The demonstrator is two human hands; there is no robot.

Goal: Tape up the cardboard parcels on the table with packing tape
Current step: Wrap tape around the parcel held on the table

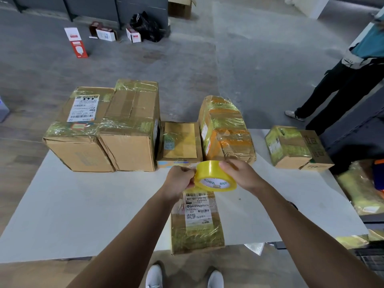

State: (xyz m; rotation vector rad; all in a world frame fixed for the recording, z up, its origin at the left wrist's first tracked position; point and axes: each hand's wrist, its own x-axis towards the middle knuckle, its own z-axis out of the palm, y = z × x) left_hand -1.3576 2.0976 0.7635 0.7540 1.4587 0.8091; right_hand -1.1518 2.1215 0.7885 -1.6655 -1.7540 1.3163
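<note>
packing tape roll (215,175) is gripped by right hand (242,175) while left hand (181,179) pinches its end above labelled parcel (197,223); a strip probably must be drawn out next.

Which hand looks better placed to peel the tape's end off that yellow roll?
Probably the left hand: its fingertips pinch at the left rim of the yellow roll of packing tape, while the right hand curls over the top, steadying it above the labelled cardboard parcel.
</note>
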